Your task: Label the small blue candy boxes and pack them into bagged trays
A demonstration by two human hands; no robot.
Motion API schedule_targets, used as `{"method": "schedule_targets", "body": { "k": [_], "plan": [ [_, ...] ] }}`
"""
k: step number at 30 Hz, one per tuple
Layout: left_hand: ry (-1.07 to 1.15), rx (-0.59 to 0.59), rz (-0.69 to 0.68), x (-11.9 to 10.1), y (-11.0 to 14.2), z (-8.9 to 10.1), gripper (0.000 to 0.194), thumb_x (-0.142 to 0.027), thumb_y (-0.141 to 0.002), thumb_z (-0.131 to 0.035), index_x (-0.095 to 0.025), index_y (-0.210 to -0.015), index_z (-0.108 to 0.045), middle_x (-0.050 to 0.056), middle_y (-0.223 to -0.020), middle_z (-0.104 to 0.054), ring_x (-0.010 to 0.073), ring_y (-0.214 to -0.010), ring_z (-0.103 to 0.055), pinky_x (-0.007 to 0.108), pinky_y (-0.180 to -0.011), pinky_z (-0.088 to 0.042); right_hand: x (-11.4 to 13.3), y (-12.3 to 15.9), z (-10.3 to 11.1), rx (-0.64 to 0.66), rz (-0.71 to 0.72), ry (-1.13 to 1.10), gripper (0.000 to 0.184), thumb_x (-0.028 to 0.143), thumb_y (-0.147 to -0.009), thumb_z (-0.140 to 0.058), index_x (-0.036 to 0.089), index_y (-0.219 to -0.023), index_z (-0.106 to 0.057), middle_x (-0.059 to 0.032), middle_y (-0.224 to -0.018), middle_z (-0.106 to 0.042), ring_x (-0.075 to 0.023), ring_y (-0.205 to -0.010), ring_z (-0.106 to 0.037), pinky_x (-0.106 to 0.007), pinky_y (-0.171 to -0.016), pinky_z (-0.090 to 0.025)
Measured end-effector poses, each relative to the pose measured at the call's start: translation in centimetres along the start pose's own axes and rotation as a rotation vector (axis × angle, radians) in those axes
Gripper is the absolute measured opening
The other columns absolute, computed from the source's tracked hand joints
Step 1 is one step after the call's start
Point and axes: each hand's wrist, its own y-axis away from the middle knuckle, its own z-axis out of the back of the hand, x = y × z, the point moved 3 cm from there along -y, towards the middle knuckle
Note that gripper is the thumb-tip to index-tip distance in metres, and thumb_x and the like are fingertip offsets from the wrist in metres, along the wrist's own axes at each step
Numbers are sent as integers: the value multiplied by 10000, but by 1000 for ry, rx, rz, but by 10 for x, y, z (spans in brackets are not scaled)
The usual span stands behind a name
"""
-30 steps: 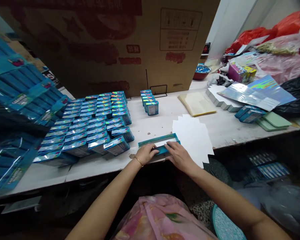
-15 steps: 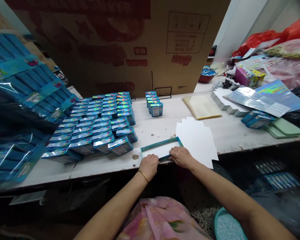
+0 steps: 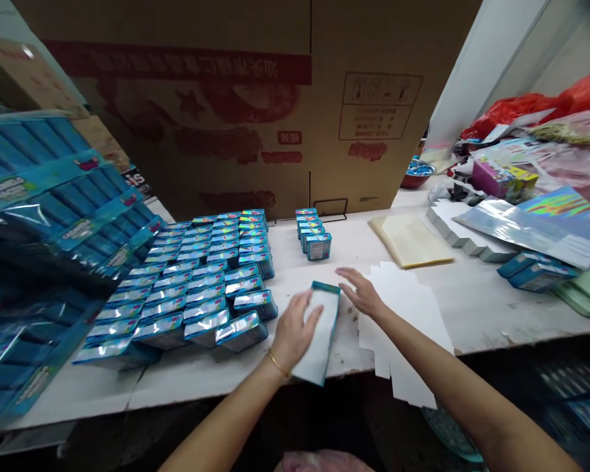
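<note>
A shallow blue-edged cardboard tray (image 3: 322,337) with a white inside sits at the table's front edge, its long side pointing away from me. My left hand (image 3: 292,334) lies over the tray's left side, thumb and fingers apart and slightly blurred; the part of the tray under it is hidden. Just off the tray's far right corner is my right hand (image 3: 361,292), fingers spread, holding nothing. Beneath my right forearm, white notched card sheets (image 3: 403,314) lie in a loose stack.
Rows of small blue boxes (image 3: 201,282) fill the left of the table, beside wrapped blue packs (image 3: 69,190). A short row of boxes (image 3: 318,246) stands farther back, before a large carton (image 3: 255,131). Yellowish sheets (image 3: 410,242) and holographic sheets (image 3: 531,223) lie right.
The tray has turned from lying crosswise to pointing away from me. My right hand has let go of it and opened; my left hand has moved over its left side. The view has shifted.
</note>
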Motion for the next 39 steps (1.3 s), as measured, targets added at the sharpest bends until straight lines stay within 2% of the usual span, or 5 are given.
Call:
{"method": "schedule_targets", "body": {
  "k": [7,15,22,28,39],
  "plan": [
    [570,-421,407,62,-183,12,631,-603,-798,-242,-193,-1263,-358,61,-1401,-289,142,-1299,-207,309,-1064,-144,-78,-102,-25,-299,-487,-568,591,519,-866,-167,160,-1314,-307,-95,-1353,-350,-165,-1229,-340,-370,-969,-327],
    [1136,-121,440,92,-245,-40,682,-673,-753,-235,-169,-1095,-540,76,-1095,-612,210,-1086,-517,391,-927,-399,-81,-182,-67,-32,-508,-992,687,634,-815,-61,229,-1279,-364,-60,-1126,-582,-183,-969,-575,-352,-840,-451],
    [1215,-146,524,49,-216,-26,549,-551,-824,-277,-172,-1150,-502,58,-1025,-645,182,-919,-610,375,-866,-451,-37,-154,-47,-183,-511,-1097,680,629,-820,-57,220,-1282,-342,-35,-1118,-581,-162,-959,-577,-304,-817,-472],
    [1102,-4,500,-7,-118,-3,506,-525,-791,-409,-182,-1146,-518,42,-1038,-640,177,-909,-611,346,-851,-465,50,-64,-12,-428,-488,-1210,633,636,-813,-160,249,-1260,-388,-7,-1089,-591,-169,-986,-563,-313,-835,-469],
    [985,187,547,4,-30,-19,514,-482,-732,-535,-208,-1166,-509,28,-1043,-640,163,-873,-614,292,-793,-479,83,38,-47,-824,-656,-1250,517,543,-827,-325,232,-1229,-423,-23,-1080,-590,-152,-950,-560,-325,-850,-436]
  ]
}}
